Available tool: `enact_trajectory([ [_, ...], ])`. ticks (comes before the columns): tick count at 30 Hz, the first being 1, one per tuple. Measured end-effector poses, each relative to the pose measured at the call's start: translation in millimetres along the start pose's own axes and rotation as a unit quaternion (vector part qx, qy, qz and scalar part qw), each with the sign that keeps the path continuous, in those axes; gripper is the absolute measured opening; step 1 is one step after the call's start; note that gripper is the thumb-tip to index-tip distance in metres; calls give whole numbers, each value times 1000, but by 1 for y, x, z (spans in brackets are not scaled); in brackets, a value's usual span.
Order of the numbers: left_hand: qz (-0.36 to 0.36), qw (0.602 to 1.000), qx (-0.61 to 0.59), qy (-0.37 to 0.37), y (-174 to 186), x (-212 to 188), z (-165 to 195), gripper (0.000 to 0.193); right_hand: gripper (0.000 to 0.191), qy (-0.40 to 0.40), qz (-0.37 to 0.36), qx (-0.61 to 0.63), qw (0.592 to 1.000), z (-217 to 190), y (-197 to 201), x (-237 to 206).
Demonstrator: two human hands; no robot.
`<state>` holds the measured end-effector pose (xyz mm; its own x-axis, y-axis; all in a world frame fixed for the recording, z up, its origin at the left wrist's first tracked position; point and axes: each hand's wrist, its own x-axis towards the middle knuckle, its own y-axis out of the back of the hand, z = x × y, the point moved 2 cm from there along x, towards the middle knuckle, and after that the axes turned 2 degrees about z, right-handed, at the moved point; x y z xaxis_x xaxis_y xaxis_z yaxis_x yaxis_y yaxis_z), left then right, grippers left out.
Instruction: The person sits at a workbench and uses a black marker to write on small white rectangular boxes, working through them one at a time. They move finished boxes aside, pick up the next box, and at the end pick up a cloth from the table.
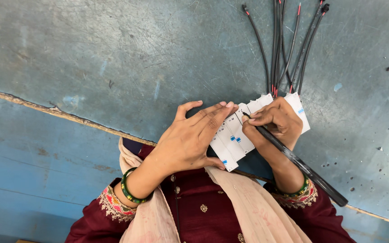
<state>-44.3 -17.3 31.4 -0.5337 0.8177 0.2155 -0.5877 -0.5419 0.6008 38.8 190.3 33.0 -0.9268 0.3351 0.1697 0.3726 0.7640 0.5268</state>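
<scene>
- Left hand (190, 139) lies flat, fingers spread, pinning white labels (236, 137) on the blue table (113, 58).
- Right hand (275, 120) grips a black pen (300, 165), tip on the labels.
- Black wires (284, 45) fan out beyond.

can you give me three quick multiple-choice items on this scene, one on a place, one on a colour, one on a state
1. Where do the black cables lie?
A. beyond the white tags, farther up the table
B. in the person's lap
C. under the left wrist

2. What colour are the small marks on the white tags?
A. yellow
B. blue
C. green

3. What is the right hand doing?
A. lying open and empty
B. gripping a black pen with its tip on a tag
C. pulling a cable

Answers:
1 A, the cables fan out above the tags on the blue-grey table.
2 B, blue squares show on several tags.
3 B, the black pen sits in its fingers while the left hand presses the tags flat.
</scene>
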Motion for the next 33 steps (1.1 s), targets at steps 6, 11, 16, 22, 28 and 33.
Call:
enact_trajectory([
  [6, -2, 1000, 3, 2, -1, 0, 0, 125, 22, -10, 5, 18, 1000, 2, 0, -1],
  [11, -2, 1000, 2, 3, -1, 0, 0, 126, 23, -12, 17, 20, 1000, 2, 0, -1],
  [16, 1, 1000, 1, 0, 0, 0, 1, 125, 23, -15, 17, 23, 999, 1, -2, -1],
  [22, 2, 1000, 2, -1, 0, 1, 0, 124, 22, -22, 9, 26, 999, 1, -1, 0],
  [28, -1, 1000, 5, -1, 1, 0, 0, 123, 22, -19, 9, 18, 1000, 2, 0, 0],
  [33, 2, 1000, 5, -5, 1, 0, 0, 123, 23, 10, 29, 7, 1000, 5, 2, -3],
])
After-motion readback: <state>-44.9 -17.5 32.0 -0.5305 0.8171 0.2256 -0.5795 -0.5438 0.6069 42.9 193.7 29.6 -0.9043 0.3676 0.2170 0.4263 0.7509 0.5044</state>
